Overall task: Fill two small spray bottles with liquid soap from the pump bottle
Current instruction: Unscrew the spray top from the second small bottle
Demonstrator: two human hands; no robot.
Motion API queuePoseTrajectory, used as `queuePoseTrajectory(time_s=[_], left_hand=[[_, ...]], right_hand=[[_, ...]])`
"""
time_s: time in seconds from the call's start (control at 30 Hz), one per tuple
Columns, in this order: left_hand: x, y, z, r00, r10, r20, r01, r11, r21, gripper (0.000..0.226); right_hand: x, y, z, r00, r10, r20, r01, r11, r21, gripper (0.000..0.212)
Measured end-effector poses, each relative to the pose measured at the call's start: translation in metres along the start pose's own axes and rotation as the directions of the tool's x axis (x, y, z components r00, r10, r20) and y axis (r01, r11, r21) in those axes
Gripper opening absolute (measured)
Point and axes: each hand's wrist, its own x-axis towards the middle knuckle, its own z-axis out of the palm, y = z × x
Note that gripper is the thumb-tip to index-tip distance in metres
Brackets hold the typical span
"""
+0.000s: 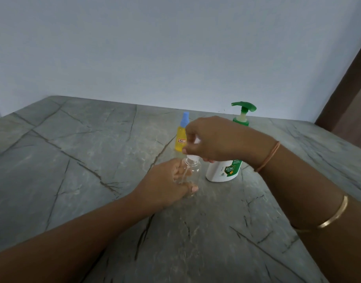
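Clear spray bottle point(193, 173) stands on the tabletop point(89, 160), just in front of the pump bottle point(221, 170). Left hand point(163, 186) grips its body, right hand point(214, 137) pinches the white cap point(193, 158). Looks empty, so I'd guess it's cap-off time: keep the base planted, twist only the cap, lift it straight up.

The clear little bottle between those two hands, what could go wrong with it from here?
1. The clear bottle looks empty and light. The left hand holds its body while the right hand grips its white cap, so it might slip or tip.
2. The right wrist hangs just in front of the pump bottle, and the yellow spray bottle stands close behind the knuckles. A jerk could knock either over.
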Motion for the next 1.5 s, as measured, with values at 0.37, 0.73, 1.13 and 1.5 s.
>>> queuePoseTrajectory(time_s=[0.37,0.73,1.13,1.5], left_hand=[[0.000,0.000,0.000,1.000,-0.017,0.011,0.017,1.000,-0.009,0.058],[0.001,-0.002,0.001,1.000,-0.012,0.025,0.014,0.998,-0.060,0.056],[-0.001,-0.004,0.002,1.000,0.019,0.019,-0.017,0.998,-0.066,0.056],[-0.002,-0.004,0.000,0.999,0.028,0.018,-0.027,0.998,-0.055,0.055]], right_hand=[[0.001,-0.004,0.003,1.000,-0.011,-0.003,0.011,0.996,-0.087,0.019],[0.002,-0.004,0.004,0.982,0.176,-0.073,-0.166,0.978,0.122,0.063],[-0.038,0.037,-0.017,0.902,0.268,-0.339,-0.038,0.832,0.554,0.016],[-0.085,0.090,0.062,0.865,0.481,-0.142,-0.229,0.631,0.741,0.011]])
